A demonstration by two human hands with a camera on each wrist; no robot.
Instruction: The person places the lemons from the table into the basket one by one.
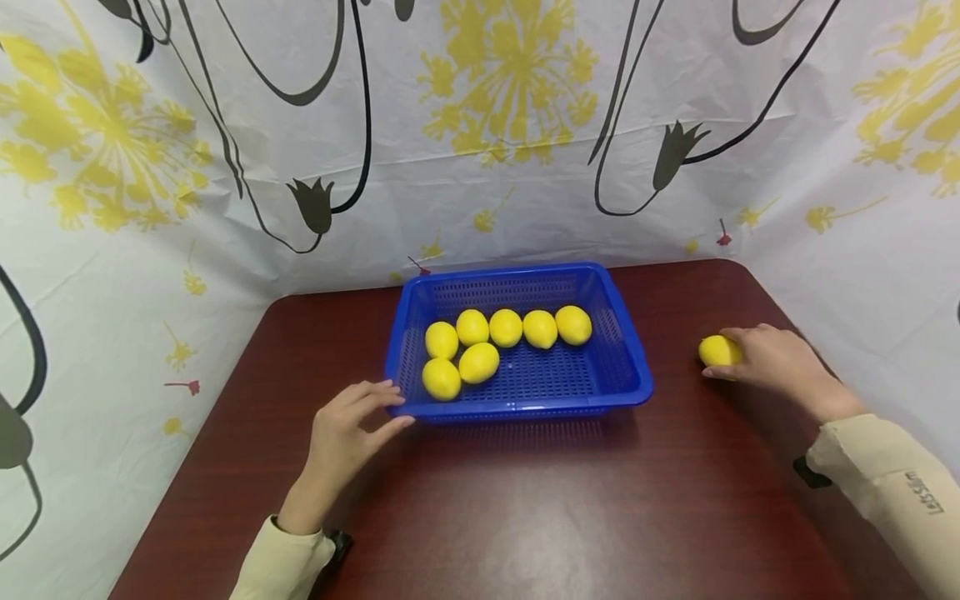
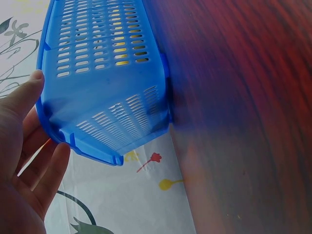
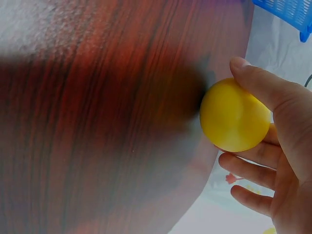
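At the front left corner of a blue plastic basket (image 1: pixel 525 407), my left hand (image 1: pixel 343 429) holds the rim lightly. The left wrist view shows the thumb on one side of that basket corner (image 2: pixel 97 92) and the fingertips on the other. Several yellow lemons (image 1: pixel 506 328) lie inside, a row along the back and two in front at the left. Out to the right of the basket, my right hand (image 1: pixel 780 367) grips another lemon (image 1: pixel 722 353) between thumb and fingers, low over the table. In the right wrist view this lemon (image 3: pixel 235 115) shows beside the thumb; contact with the tabletop cannot be told.
The dark red wooden table (image 1: pixel 525 508) has rounded back corners. A white cloth (image 1: pixel 487 208) with yellow flowers and dark stems hangs behind it and along both sides. The right forearm reaches over the table's right edge.
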